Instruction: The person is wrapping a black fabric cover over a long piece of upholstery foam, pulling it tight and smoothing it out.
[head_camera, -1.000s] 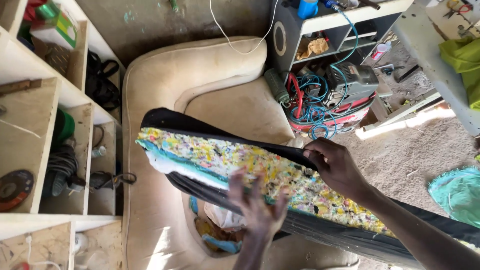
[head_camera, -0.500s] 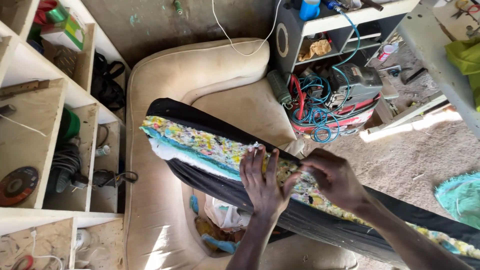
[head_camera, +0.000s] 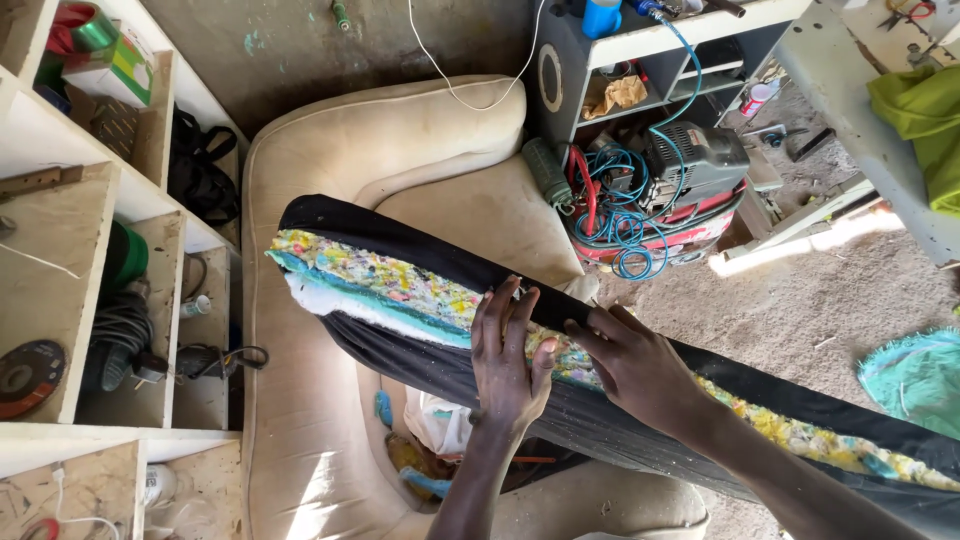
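Shelving: a plywood shelf unit (head_camera: 60, 250) stands at far left, its cubbies holding a grinding disc (head_camera: 25, 375), coiled cable and a green tin.

Armchair: a worn beige armchair (head_camera: 400, 140) with a curved, padded back sits beneath my work; scraps of fabric lie in its seat.

Cushion: a long foam cushion (head_camera: 380, 285) lies slantwise across the chair, from its upper left toward the lower right edge of view. Its core is speckled, crumbly rebonded foam in yellow, green and pink, with a teal band and a white layer at the near end.

Cover: a smooth black fabric cover (head_camera: 400, 345) wraps both long sides of the foam and leaves the top seam gaping.

Left hand: my left hand (head_camera: 508, 355) lies flat across the cushion, fingers (head_camera: 500, 310) straight, slightly spread and pointing away from me. They grasp nothing; the palm presses on black fabric and the fingertips reach the far edge of the cover.

Left arm: my forearm rises from the bottom edge, wrist straight.

Right hand: my right hand (head_camera: 635, 365) sits just beside the left, knuckles up, fingers curled down onto the foam's edge. Whether they pinch the fabric, I cannot tell.

Right arm: my forearm runs along the cushion from the lower right.

Background: a compressor (head_camera: 690, 170) with blue coiled hose stands on the sandy floor.
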